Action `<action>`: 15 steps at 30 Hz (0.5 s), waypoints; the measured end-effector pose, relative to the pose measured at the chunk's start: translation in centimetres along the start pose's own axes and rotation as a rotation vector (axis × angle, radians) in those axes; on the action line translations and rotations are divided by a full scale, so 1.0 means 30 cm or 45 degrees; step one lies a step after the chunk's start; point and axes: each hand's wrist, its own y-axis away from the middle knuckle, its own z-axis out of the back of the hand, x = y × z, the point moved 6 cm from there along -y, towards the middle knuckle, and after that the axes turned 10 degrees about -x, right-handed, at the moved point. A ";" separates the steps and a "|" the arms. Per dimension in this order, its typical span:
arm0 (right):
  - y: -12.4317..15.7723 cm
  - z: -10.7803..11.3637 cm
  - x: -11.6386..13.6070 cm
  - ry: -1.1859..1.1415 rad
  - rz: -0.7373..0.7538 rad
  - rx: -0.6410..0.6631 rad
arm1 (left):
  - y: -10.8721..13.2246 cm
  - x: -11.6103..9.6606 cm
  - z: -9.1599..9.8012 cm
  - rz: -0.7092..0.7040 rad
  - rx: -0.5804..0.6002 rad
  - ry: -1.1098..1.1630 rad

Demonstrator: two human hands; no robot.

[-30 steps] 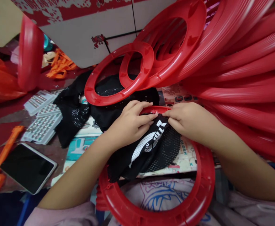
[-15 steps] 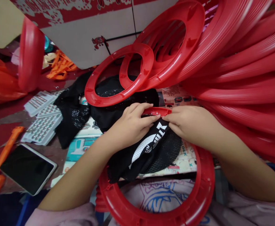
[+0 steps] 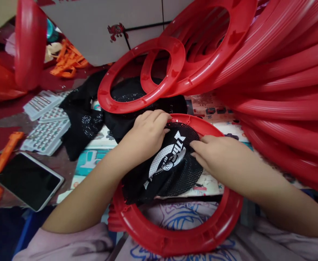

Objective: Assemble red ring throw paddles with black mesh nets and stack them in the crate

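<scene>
A red plastic ring [image 3: 172,243] rests at the table's near edge and over my lap. Black mesh fabric [image 3: 172,181] with a white printed logo lies across its opening, reaching the left and far parts of the rim. My left hand [image 3: 150,132] curls over the ring's far left rim, its thumb on the edge of the mesh. At the right side of the ring, my right hand [image 3: 211,152] pinches the mesh's edge between thumb and fingers. The near part of the ring's opening has no mesh over it.
More red rings [image 3: 108,90] lean beyond my hands, and a large stack of them [image 3: 278,105] fills the right. To the left lie black fabric [image 3: 79,127], clear trays of small metal pieces [image 3: 46,134], a dark-screened tablet [image 3: 29,181] and orange plastic parts [image 3: 66,59].
My right hand has moved away from my left, right and down along the rim. More of the printed logo and the ring's far rim show now. The view has shifted slightly.
</scene>
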 end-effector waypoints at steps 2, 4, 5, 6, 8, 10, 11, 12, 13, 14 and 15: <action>-0.010 -0.015 0.001 -0.015 0.003 0.007 | 0.003 -0.002 -0.005 0.015 -0.016 -0.035; -0.023 -0.025 0.003 -0.062 0.024 -0.002 | 0.004 -0.003 -0.007 0.034 -0.036 -0.056; -0.030 -0.025 0.002 -0.091 0.028 -0.024 | 0.004 -0.001 -0.006 0.048 -0.049 -0.060; -0.036 -0.020 -0.003 -0.120 0.018 -0.061 | 0.002 0.001 -0.005 0.066 -0.061 -0.060; -0.046 0.002 -0.018 -0.185 -0.011 -0.179 | -0.002 0.009 -0.001 0.108 -0.070 -0.052; -0.047 0.034 -0.036 -0.241 -0.039 -0.321 | -0.007 0.018 0.007 0.152 -0.045 -0.059; -0.046 0.047 -0.045 -0.259 -0.048 -0.373 | -0.008 0.022 0.014 0.168 -0.018 -0.075; -0.044 0.057 -0.051 -0.270 -0.049 -0.397 | -0.007 0.024 0.022 0.178 0.021 -0.103; -0.043 0.062 -0.057 -0.272 -0.055 -0.396 | -0.003 0.026 0.033 0.183 0.069 -0.141; -0.043 0.063 -0.061 -0.272 -0.060 -0.371 | 0.002 0.026 0.044 0.181 0.125 -0.189; -0.044 0.061 -0.062 -0.275 -0.057 -0.333 | 0.008 0.026 0.057 0.173 0.183 -0.242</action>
